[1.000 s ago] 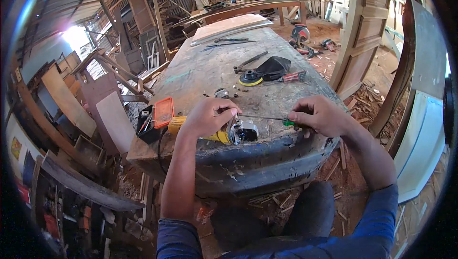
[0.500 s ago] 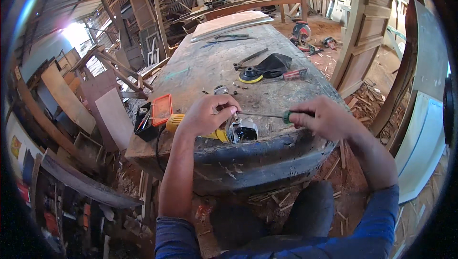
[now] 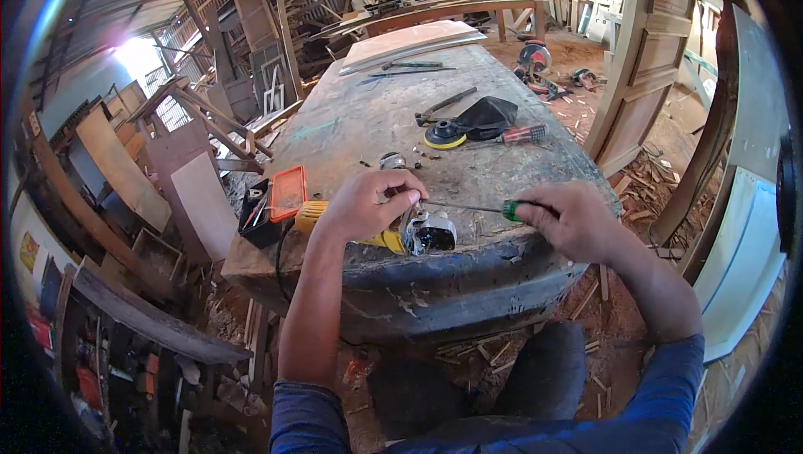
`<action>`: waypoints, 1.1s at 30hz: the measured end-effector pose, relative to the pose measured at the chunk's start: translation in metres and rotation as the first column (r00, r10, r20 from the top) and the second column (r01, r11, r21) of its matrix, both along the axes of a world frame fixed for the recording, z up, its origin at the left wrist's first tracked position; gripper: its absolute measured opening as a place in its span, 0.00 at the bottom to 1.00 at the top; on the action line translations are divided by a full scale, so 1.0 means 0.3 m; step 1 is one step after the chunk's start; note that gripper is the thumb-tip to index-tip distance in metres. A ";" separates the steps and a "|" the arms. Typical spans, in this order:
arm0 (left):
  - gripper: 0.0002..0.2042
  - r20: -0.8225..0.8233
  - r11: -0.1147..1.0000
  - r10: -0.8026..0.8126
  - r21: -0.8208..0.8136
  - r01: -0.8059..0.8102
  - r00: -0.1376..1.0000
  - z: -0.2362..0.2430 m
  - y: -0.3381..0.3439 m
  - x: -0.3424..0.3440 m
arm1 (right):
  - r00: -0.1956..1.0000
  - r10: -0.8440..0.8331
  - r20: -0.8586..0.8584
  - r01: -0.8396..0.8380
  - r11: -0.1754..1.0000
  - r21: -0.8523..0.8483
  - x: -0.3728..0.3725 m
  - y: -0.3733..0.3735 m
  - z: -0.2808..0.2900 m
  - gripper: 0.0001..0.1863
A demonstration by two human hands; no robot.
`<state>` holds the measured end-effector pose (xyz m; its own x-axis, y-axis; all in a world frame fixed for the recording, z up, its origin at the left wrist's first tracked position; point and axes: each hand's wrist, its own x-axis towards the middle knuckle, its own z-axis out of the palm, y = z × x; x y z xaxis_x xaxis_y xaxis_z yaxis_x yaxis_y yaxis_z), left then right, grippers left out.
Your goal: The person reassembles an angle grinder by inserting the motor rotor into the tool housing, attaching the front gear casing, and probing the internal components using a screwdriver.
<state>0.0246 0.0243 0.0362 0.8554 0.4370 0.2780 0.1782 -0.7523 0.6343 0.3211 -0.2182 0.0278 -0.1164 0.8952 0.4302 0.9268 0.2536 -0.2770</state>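
Note:
My right hand (image 3: 573, 216) is closed round the green handle of a screwdriver (image 3: 468, 206). Its thin metal shaft points left, lying almost level. At the tip, the thumb and fingers of my left hand (image 3: 372, 203) pinch together; whatever they hold is too small to make out. Directly below that pinch is the opened metal head (image 3: 432, 232) of a yellow power tool (image 3: 385, 241), with a dark, shiny inside. The tool lies on its side at the near edge of the workbench (image 3: 351, 128), its body partly hidden behind my left hand and wrist.
Left of the tool sits a small black case (image 3: 258, 213) with an orange lid (image 3: 288, 191). Farther up the bench are a yellow-edged sanding pad (image 3: 445, 135), a black bag (image 3: 489, 115), a red-handled tool (image 3: 524, 134), pliers (image 3: 447, 104) and boards (image 3: 410, 43).
Both hands keep nearly the same pose at the power tool. The whole view has shifted slightly, so the bench and its items sit a little lower and farther right.

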 end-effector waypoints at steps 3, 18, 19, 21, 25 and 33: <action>0.09 -0.043 1.000 0.016 -0.020 -0.017 0.999 0.008 -0.002 -0.006 | 0.894 -0.155 -0.420 -0.075 0.874 -0.481 0.019 0.042 0.064 0.22; 0.10 -0.016 1.000 0.024 0.003 -0.024 1.000 -0.012 0.004 -0.005 | 0.919 -0.117 -0.376 0.010 0.962 -0.274 -0.043 -0.001 0.058 0.16; 0.09 -0.007 1.000 0.024 0.001 -0.024 1.000 -0.015 0.006 -0.009 | 0.861 -0.213 -0.461 0.003 0.909 -0.416 -0.041 0.005 0.060 0.15; 0.09 -0.020 1.000 0.026 -0.002 -0.026 0.999 -0.013 0.006 -0.011 | 0.861 -0.198 -0.469 -0.016 0.910 -0.414 -0.026 0.017 0.039 0.16; 0.09 0.002 1.000 0.027 0.008 -0.027 1.000 -0.004 -0.011 -0.014 | 0.991 0.082 -0.107 -0.075 0.995 0.066 -0.065 -0.013 0.013 0.26; 0.11 0.043 0.996 -0.018 0.087 0.015 0.999 -0.024 0.011 0.002 | 0.987 0.150 -0.053 -0.144 0.984 0.104 0.003 0.034 -0.040 0.30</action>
